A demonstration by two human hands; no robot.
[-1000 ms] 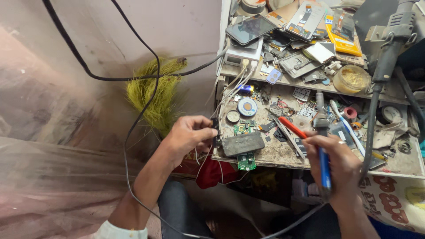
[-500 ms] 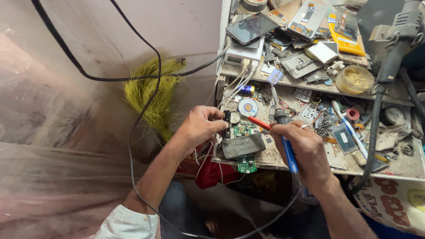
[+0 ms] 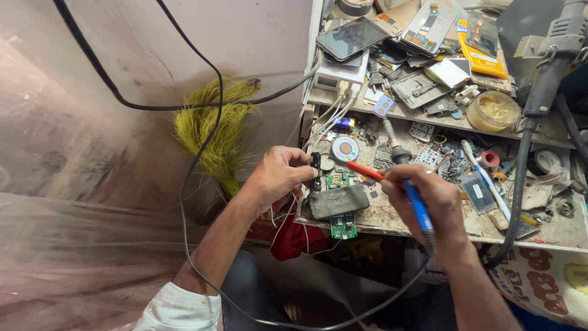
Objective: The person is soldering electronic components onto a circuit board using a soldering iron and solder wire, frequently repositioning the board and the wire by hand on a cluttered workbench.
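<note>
Your right hand, right of centre frame, is closed around a blue-handled soldering iron; its red forward section points left toward the green circuit board. Your left hand, centre frame, pinches a small black part at the board's left edge. Just below the board lies a grey battery pack, with a second green board at the bench edge. A round solder tin sits just above. Phones crowd the upper shelf. Yellow broom left of centre.
</note>
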